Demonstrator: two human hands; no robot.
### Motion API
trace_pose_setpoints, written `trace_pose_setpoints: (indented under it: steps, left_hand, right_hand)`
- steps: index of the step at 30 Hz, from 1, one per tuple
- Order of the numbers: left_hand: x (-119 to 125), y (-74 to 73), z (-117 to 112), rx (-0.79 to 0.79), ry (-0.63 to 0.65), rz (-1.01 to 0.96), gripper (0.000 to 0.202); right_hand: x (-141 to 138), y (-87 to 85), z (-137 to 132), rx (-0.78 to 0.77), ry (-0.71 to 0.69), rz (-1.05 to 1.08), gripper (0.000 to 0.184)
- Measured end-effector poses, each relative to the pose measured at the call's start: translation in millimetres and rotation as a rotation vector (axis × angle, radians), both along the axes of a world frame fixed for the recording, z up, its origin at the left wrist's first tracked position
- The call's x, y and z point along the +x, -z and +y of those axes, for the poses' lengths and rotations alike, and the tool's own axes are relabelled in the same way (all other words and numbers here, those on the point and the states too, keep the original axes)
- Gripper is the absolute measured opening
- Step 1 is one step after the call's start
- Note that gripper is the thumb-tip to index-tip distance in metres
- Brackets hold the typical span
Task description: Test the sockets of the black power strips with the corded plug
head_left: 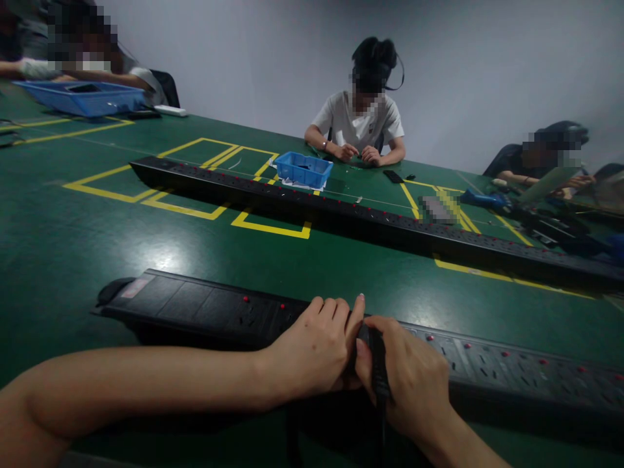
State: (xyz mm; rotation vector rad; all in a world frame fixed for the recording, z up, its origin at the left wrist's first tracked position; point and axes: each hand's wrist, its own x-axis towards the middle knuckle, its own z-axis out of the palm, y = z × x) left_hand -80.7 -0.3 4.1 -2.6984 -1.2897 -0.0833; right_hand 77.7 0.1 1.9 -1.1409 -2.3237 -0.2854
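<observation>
A long black power strip [188, 302] with red buttons and socket slots lies across the table before me. My left hand [314, 348] is wrapped over the middle of the strip, its fingers on the far edge. Right beside it, my right hand [414, 367] is closed around a black plug [379, 364], whose cord hangs down toward me. The plug is against the strip's socket face. Its prongs are hidden, so I cannot tell how deep it sits.
Farther back, a second long black power strip [287, 203] lies across the green table [195, 250], over yellow tape markings. Behind it stands a small blue tray [305, 172]. A larger blue basket [97, 101] is at the far left. Several people sit around the table.
</observation>
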Motion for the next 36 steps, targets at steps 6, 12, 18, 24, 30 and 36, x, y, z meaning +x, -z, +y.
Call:
trace_pose_setpoints:
  steps: [6, 12, 18, 24, 30, 36]
  left_hand:
    - [0.1, -0.7, 0.1, -0.004, 0.004, -0.007, 0.067]
    - [0.4, -1.2, 0.2, -0.007, 0.007, -0.007, 0.069]
    - [0.2, -1.8, -1.0, 0.001, -0.001, -0.011, 0.070]
    - [0.1, -1.7, -0.9, 0.006, -0.001, -0.007, 0.068]
    - [0.3, -1.7, -0.9, 0.004, 0.000, -0.005, 0.068]
    - [-0.2, -1.7, -1.2, 0.006, 0.003, -0.005, 0.069]
  right_hand:
    - [1.4, 1.0, -0.2, 0.000, 0.005, -0.013, 0.016]
    - [0.0, 0.0, -0.5, 0.008, -0.001, -0.008, 0.017]
    - [-0.5, 0.3, -0.2, 0.008, 0.001, 0.000, 0.017]
    - [-0.5, 1.3, 0.2, 0.007, 0.001, 0.001, 0.017]
    - [0.3, 1.8, 0.2, -0.008, 0.003, -0.004, 0.016]
    - [1.4, 2.1, -1.0, -0.006, 0.007, -0.007, 0.016]
